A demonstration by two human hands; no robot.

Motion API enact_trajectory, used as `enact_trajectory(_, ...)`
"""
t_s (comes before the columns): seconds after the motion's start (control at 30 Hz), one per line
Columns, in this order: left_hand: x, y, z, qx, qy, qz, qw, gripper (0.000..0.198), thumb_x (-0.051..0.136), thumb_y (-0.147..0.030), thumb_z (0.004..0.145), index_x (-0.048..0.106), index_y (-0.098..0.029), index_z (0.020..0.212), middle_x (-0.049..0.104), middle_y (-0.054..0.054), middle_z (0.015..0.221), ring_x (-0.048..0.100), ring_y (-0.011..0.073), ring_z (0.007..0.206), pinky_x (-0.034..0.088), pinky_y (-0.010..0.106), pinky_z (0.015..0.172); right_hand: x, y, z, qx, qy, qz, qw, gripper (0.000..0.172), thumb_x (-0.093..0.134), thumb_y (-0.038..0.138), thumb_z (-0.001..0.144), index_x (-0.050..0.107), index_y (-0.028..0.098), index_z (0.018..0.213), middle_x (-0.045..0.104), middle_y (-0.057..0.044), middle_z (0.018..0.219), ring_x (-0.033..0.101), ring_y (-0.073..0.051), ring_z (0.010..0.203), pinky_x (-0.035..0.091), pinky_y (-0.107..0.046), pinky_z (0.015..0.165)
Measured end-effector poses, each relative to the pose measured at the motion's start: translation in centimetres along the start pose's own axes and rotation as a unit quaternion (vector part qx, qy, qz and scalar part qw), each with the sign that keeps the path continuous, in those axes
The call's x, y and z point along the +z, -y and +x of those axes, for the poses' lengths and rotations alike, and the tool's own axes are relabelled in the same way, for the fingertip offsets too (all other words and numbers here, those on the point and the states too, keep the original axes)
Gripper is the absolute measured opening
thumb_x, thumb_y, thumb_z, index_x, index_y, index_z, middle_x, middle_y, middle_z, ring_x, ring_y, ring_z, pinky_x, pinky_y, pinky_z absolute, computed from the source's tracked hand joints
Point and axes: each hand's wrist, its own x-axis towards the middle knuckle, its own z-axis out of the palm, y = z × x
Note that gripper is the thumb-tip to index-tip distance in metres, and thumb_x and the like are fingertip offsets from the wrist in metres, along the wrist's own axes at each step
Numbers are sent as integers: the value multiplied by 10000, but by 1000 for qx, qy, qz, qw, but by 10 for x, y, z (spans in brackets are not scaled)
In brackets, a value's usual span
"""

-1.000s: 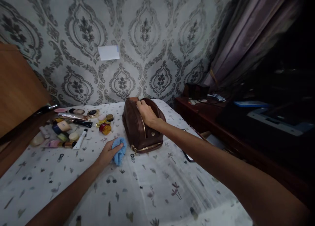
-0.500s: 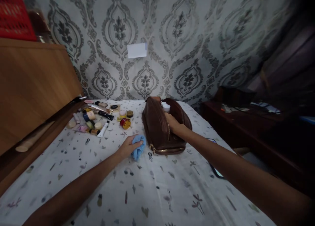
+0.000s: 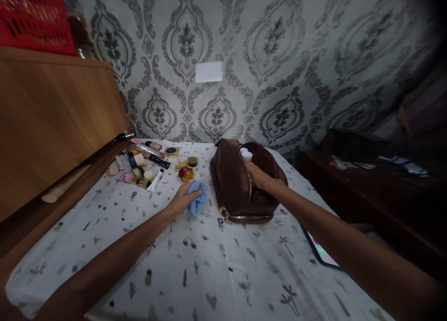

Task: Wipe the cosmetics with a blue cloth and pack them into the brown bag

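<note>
A crumpled blue cloth (image 3: 198, 199) is gripped in my left hand (image 3: 183, 198), just left of the bag and above the patterned sheet. The brown leather toiletry bag (image 3: 228, 181) stands unzipped, with white-capped containers (image 3: 247, 156) showing at its opening. My right hand (image 3: 258, 175) reaches into that opening; its fingers are hidden inside, so what they touch does not show. Close beyond my left hand lies a red and gold jar (image 3: 186, 174), with a small dark-lidded jar (image 3: 193, 161) behind it.
Several cosmetics, among them a white tube (image 3: 155, 180) and a black tube (image 3: 159, 161), lie at the left back of the sheet (image 3: 206, 274). A wooden cabinet (image 3: 63, 120) borders the left side, with a red basket (image 3: 35, 23) on top. A phone (image 3: 323, 251) lies partly under my right forearm.
The view has shifted, so the scene sits further right. My left hand with the cloth has moved slightly away from the bag, towards the jars. My right hand stays in the bag.
</note>
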Motion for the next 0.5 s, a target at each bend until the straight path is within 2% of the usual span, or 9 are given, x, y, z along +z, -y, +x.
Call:
enact_trajectory(0.1,-5,1,3,22,-15,41,999,476,733,-594,698,613,-149,817,619,1,619,538,112,482,446,225,460,-8,9,-3,-5,41,6,999,253,547,116,792,676,154,1007,738,-98,924,671,-248,909,538,-373,871)
enact_trajectory(0.2,-11,2,7,38,-28,83,995,464,669,-605,744,604,-154,829,622,9,624,543,125,482,450,239,465,-20,19,-6,5,64,-23,998,271,531,79,771,691,148,978,745,-99,920,682,-256,912,547,-326,804)
enact_trajectory(0.3,-22,0,14,64,-50,132,988,422,623,-572,781,600,-156,847,632,16,676,579,148,557,482,259,537,-33,24,-6,29,74,-53,995,263,538,55,744,699,144,932,750,-120,921,702,-270,890,538,-305,740)
enact_trajectory(0.43,-50,-11,24,111,-96,240,960,271,614,-437,816,625,-168,845,659,27,775,611,190,741,499,289,707,-44,29,-8,72,49,-141,986,221,524,96,815,706,165,919,752,-129,936,709,-268,888,523,-330,772)
enact_trajectory(0.5,-71,-21,30,123,-134,303,936,190,621,-360,821,642,-173,850,676,40,833,613,221,850,487,315,806,-47,36,-15,74,0,-168,983,254,481,124,874,706,160,986,743,-142,966,700,-276,927,519,-366,825)
